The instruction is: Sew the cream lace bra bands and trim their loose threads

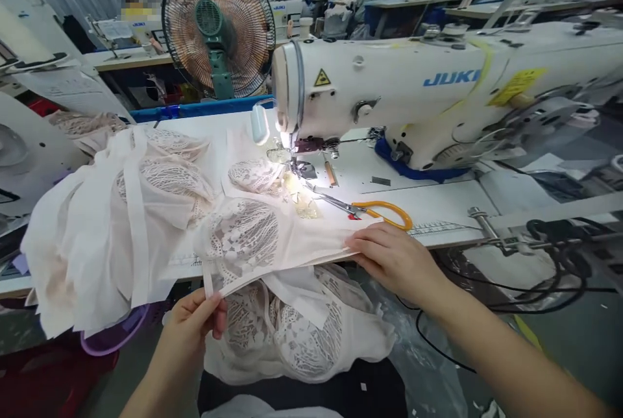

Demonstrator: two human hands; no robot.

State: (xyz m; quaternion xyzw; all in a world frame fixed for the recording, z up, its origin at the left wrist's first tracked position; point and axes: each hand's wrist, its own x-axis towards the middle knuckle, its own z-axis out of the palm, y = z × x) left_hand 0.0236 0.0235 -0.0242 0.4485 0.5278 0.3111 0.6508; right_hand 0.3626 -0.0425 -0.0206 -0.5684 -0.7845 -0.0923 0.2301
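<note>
A pale lace bra (248, 230) lies across the front edge of the sewing table, part of it near the lit needle area of the white sewing machine (350, 87). My left hand (197, 314) pinches the bra's lower edge beside a narrow strap. At the end of its side band, my right hand (389, 256) grips the fabric between thumb and fingers. Scissors with orange handles (384, 210) rest just behind my right hand, blades toward the needle. More lace bras (306, 333) hang below the table edge, over my lap.
A heap of pale bras (111, 217) covers the table's left side. Behind the table stands a large fan (219, 22). A purple basin (117, 333) sits below on the left, and black cables (535, 304) hang at right. People work in the background.
</note>
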